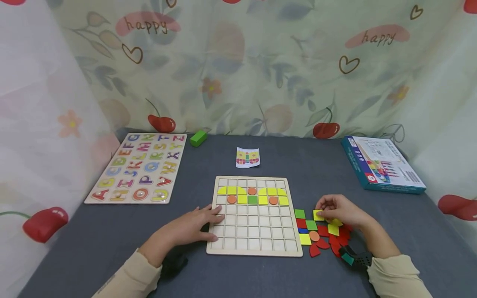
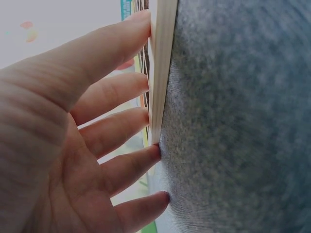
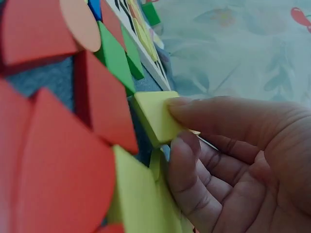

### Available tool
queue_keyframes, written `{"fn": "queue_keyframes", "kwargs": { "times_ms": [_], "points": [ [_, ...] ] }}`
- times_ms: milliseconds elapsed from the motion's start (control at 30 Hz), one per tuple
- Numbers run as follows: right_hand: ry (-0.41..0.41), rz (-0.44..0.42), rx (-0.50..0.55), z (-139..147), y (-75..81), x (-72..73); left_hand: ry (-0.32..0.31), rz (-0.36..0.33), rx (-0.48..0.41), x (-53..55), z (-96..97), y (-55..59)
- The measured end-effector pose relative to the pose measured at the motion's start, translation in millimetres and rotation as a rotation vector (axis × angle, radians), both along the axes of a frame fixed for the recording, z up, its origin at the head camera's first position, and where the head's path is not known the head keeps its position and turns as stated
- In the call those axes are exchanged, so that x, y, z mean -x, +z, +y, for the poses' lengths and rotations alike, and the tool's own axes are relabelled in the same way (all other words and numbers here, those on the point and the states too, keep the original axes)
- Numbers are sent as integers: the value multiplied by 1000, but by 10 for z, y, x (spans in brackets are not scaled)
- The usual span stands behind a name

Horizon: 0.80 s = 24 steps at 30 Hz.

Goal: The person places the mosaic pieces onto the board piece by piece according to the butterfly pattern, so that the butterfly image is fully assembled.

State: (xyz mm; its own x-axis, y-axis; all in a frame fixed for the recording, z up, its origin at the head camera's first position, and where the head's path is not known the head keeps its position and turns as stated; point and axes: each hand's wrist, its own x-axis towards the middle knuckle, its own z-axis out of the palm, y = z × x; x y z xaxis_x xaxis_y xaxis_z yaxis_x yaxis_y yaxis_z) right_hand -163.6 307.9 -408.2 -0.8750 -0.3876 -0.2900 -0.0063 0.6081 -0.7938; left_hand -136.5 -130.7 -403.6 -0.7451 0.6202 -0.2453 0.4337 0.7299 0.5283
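Your right hand [image 1: 337, 209] pinches the yellow square tile [image 3: 154, 112]; lift it level. Let your left hand [image 1: 193, 225], fingers spread, steady the pale wooden grid board [image 1: 257, 231] by its edge.

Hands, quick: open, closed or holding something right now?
Left hand: open, fingers on the board's left edge.
Right hand: closed, pinching a yellow tile.

Table [image 1: 112, 231]: dark grey, fabric-like. Far left, letter board [image 1: 150, 188], flat; green block [image 1: 198, 138] just beside its far right corner. Card [image 1: 247, 158] far middle; grid board [image 1: 257, 221] nearer. Box [image 1: 385, 165] far right, flat. Loose tiles [image 1: 322, 230] right of grid board: red, yellow, green, orange, blue; some reds overlapping.
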Motion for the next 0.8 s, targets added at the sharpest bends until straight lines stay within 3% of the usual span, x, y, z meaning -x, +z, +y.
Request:
{"fn": "queue_keyframes", "kwargs": {
  "times_ms": [300, 800],
  "points": [
    [18, -15, 52, -216, 69, 154, 11, 0, 6, -7, 8, 8],
    [94, -37, 122, -1049, 84, 473, 10, 14, 34, 1, 9, 4]
  ]
}}
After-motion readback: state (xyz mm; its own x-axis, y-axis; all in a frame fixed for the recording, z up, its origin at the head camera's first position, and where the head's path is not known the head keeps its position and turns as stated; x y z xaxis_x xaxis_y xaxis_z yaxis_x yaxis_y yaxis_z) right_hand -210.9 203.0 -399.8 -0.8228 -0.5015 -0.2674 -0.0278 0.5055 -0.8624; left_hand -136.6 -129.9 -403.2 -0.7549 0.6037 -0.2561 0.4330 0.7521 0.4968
